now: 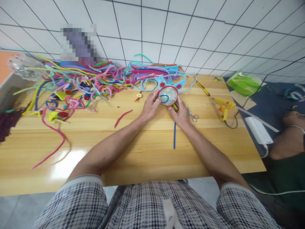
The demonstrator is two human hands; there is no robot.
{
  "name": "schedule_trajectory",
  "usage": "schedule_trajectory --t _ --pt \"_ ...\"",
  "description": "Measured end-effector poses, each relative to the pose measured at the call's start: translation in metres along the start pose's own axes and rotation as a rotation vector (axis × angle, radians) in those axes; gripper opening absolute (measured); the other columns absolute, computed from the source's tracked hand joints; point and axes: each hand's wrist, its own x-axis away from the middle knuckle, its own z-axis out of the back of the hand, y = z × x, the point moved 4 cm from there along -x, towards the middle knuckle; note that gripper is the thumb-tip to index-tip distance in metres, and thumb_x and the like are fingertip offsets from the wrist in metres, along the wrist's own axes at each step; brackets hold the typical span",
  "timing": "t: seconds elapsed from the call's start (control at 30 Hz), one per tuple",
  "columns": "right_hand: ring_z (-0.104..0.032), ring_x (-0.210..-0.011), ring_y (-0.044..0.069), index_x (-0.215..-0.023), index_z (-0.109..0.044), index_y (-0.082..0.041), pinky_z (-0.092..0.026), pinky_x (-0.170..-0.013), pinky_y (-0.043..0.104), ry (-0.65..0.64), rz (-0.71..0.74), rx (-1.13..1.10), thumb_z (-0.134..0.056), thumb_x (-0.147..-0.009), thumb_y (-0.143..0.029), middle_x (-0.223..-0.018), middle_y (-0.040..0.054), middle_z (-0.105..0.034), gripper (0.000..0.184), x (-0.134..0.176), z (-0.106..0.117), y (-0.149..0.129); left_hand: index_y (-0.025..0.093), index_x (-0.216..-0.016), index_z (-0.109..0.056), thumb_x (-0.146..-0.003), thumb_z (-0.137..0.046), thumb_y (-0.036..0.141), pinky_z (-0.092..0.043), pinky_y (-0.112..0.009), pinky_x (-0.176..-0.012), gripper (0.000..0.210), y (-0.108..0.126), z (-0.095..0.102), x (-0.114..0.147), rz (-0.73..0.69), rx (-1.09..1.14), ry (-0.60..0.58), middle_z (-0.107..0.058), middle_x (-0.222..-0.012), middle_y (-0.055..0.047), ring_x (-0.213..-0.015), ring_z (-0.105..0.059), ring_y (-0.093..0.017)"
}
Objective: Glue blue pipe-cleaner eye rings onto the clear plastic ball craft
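- We hold a round, translucent speckled piece with a red rim [171, 97] above the wooden surface [143, 152]; a curved blue strip [164, 96] lies across its face.
- Two pale-blue fuzzy ear shapes [180, 85] with red round centres stand at the top edge of the round piece.
- Our left hand [151, 104] has its grip pinching the left edge of the round piece, thumb on the front.
- Our right hand [180, 112] curls at the lower right edge of the round piece; a small yellow-and-dark thing [175, 106] shows between thumb and forefinger, and we cannot tell whether this grip is pressed together on it or on the rim.
- Below the round piece, near our right hand, we see a straight, thin blue stem [174, 136]; just right of that hand lie metal scissors [195, 118].
- Farther right of the round piece lie a yellow-and-black craft knife [203, 88] and a yellow glue gun [224, 108] with a dark cable.
- Left of the round piece we have a short, fuzzy crimson stem [122, 118] and a small yellow ring-like bit with red ends [138, 95].
- Behind and well to the left of the round piece spreads a tangled heap of many-coloured fuzzy stems [102, 78].
- At the far right of the round piece, another person's arm [288, 140] shows beside a white power strip [258, 130].
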Motion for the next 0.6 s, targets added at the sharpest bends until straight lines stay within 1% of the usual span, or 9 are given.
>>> schedule_trajectory --t 0.1,0.2,0.3,0.4,0.6 --pt "-0.075 -0.144 0.040 -0.187 -0.040 -0.038 -0.062 -0.126 0.073 -0.010 -0.007 -0.007 -0.078 -0.100 -0.045 -0.158 0.0130 -0.078 0.095 -0.0003 -0.0003 -0.0024 0.024 -0.165 -0.071 -0.111 -0.066 0.045 -0.046 -0.058 -0.141 0.058 0.0031 0.0008 0.0009 -0.018 -0.006 -0.002 -0.073 -0.168 -0.016 -0.161 -0.065 -0.036" --pt "-0.074 -0.145 0.040 -0.188 -0.039 -0.038 -0.062 -0.127 0.073 -0.016 -0.006 -0.001 -0.078 -0.102 -0.048 -0.158 0.0134 -0.077 0.095 -0.0003 -0.0004 -0.0026 0.024 -0.166 -0.070 -0.112 -0.066 0.048 -0.045 -0.057 -0.142 0.059 0.0051 -0.0009 0.0009 -0.023 0.018 -0.007 -0.073 -0.168 -0.016 -0.163 -0.064 -0.037" --pt "-0.076 -0.143 0.041 -0.186 -0.042 -0.037 -0.063 -0.125 0.073 -0.009 0.001 0.014 -0.078 -0.100 -0.047 -0.158 0.0148 -0.077 0.094 -0.0001 0.0002 -0.0005 0.023 -0.166 -0.070 -0.111 -0.067 0.049 -0.046 -0.056 -0.141 0.061 0.0057 -0.0026 0.0009 -0.013 0.037 -0.004 -0.074 -0.167 -0.016 -0.162 -0.064 -0.036" --pt "-0.077 -0.141 0.041 -0.185 -0.045 -0.036 -0.064 -0.123 0.072 0.003 0.011 0.019 -0.080 -0.098 -0.045 -0.157 0.0151 -0.078 0.094 0.0000 0.0005 0.0015 0.024 -0.163 -0.073 -0.110 -0.068 0.046 -0.048 -0.058 -0.140 0.058 0.0057 -0.0014 0.0011 -0.006 0.021 0.015 -0.076 -0.165 -0.015 -0.159 -0.066 -0.036" --pt "-0.077 -0.143 0.039 -0.185 -0.045 -0.035 -0.064 -0.125 0.070 0.005 0.015 0.005 -0.078 -0.098 -0.043 -0.160 0.0149 -0.076 0.093 -0.0003 0.0007 -0.0009 0.023 -0.162 -0.074 -0.108 -0.069 0.042 -0.049 -0.057 -0.139 0.058 0.0071 0.0015 0.0001 -0.011 -0.010 0.013 -0.076 -0.165 -0.015 -0.157 -0.068 -0.036"
